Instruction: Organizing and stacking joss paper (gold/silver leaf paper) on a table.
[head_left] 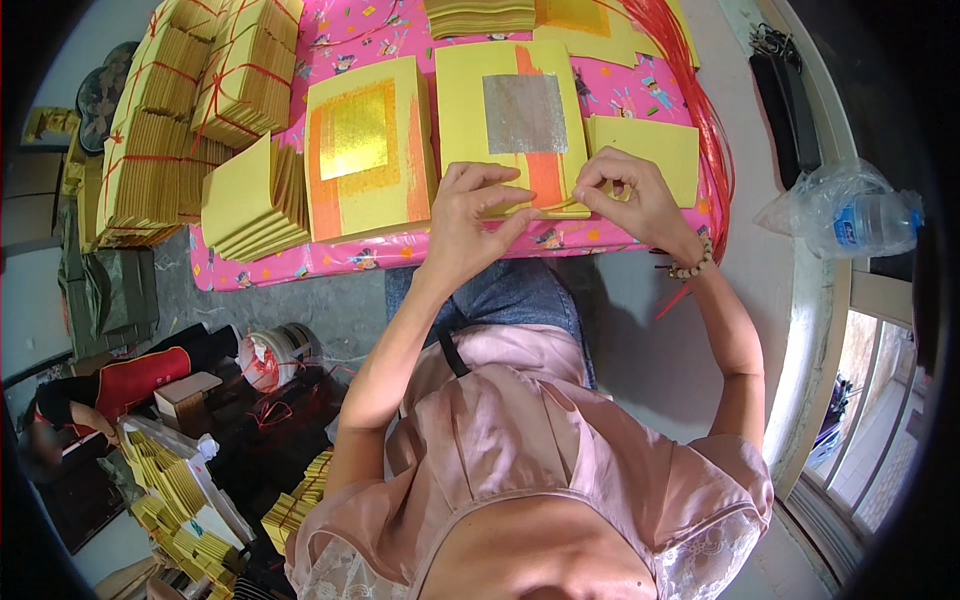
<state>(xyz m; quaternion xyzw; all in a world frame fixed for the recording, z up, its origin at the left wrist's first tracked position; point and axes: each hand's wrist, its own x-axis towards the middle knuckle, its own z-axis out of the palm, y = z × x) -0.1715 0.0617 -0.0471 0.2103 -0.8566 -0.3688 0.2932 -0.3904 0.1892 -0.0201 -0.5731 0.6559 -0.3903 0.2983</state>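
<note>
Left hand and right hand positioned at the near edge of the yellow paper stack with the silver foil square, fingers of both pinched together on the front edge of its top sheets. Stack located on the pink patterned bench, just beside the yellow stack with the gold foil square on its left and a plain yellow sheet pile on its right. Tied yellow bundles stacked at far left; red strings draped along the right edge; plastic water bottle well apart at right.
</note>
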